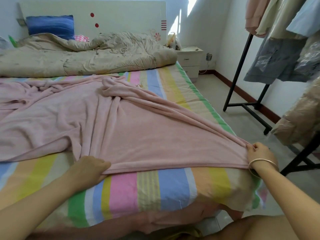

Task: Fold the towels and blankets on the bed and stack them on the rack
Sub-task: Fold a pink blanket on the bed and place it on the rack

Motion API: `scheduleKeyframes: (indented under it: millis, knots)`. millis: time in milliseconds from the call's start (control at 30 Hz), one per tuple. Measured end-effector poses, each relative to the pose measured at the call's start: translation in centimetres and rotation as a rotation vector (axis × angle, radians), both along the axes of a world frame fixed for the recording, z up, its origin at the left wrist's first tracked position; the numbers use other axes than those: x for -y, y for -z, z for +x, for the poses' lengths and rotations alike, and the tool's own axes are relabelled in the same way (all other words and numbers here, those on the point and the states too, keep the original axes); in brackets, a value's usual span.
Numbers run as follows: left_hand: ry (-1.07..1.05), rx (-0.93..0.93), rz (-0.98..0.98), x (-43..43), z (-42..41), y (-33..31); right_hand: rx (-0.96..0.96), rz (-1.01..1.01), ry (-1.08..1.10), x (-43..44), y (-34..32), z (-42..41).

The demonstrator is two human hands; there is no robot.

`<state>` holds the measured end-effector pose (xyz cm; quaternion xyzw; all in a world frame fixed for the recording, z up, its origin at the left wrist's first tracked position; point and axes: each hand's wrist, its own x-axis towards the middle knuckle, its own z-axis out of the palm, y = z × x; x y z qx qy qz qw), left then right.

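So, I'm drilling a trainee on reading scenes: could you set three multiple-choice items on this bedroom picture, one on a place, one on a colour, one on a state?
1. Where does the dark blue fabric pillow lie?
A. against the white headboard, far left
B. at the near edge
C. on the person's lap

2. The crumpled quilted duvet is:
A. red
B. beige
C. black

3. The pale pink fleece blanket is:
A. folded in a neat stack
B. rolled into a tube
C. spread out, near hem stretched between both hands

Answers:
1 A, it leans at the headboard's left end.
2 B, its cloth is beige throughout.
3 C, the left hand and right hand each have a grip on the hem.
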<state>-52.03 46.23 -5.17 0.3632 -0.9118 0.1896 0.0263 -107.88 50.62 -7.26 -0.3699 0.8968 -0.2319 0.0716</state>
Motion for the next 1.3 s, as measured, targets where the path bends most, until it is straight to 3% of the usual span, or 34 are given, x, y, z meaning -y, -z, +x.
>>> scheduleKeyframes:
  millis: [367, 900, 1067, 1167, 1300]
  knots:
    - [0.025, -0.128, 0.092, -3.9, 2.2, 1.0, 0.018, 0.050, -0.031, -2.4, 0.8, -1.3]
    - [0.044, -0.112, 0.113, -5.6, 2.5, 1.3, -0.011, 0.064, 0.054, -4.3, 1.6, 0.0]
    - [-0.223, -0.188, 0.189, -5.2, 1.1, -0.9, -0.045, -0.073, 0.091, -4.5, 0.7, 2.1]
    - [-0.279, -0.292, 0.059, -3.9, -2.2, -2.9, -0.193, -0.141, -0.013, -4.0, -1.0, 4.4]
    - [-0.208, -0.478, 0.075, -1.7, -7.9, -4.6, -0.349, -0.028, -0.407, -1.7, -2.5, 11.2]
